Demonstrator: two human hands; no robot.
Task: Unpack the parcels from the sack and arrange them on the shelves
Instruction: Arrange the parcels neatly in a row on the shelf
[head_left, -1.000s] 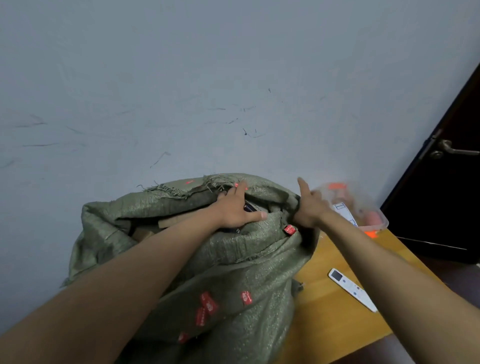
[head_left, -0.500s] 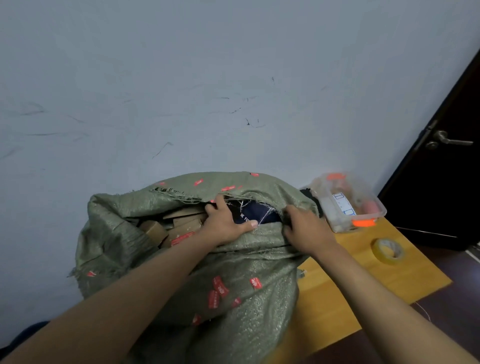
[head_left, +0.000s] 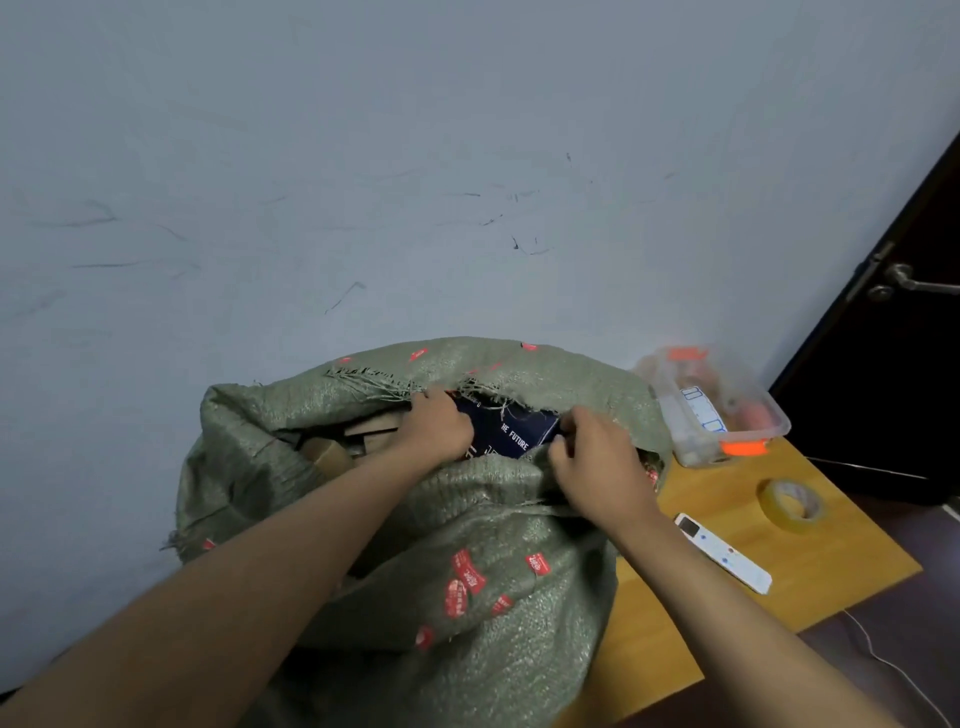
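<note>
At the sack's mouth, the dark parcel lies between both hands. The left hand curls round its left edge; the right hand pinches its right edge together with the sack's rim, equally near.

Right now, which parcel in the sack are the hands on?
The dark navy parcel with white lettering, between left hand and right hand; the brown cardboard boxes lie untouched.

I see the sack standing against the wall, at the left end of the table. In its mouth a parcel lies between both hands, with boxes left of it. Right of the sack, the tub sits at the back, the tape roll and remote nearer me.
</note>
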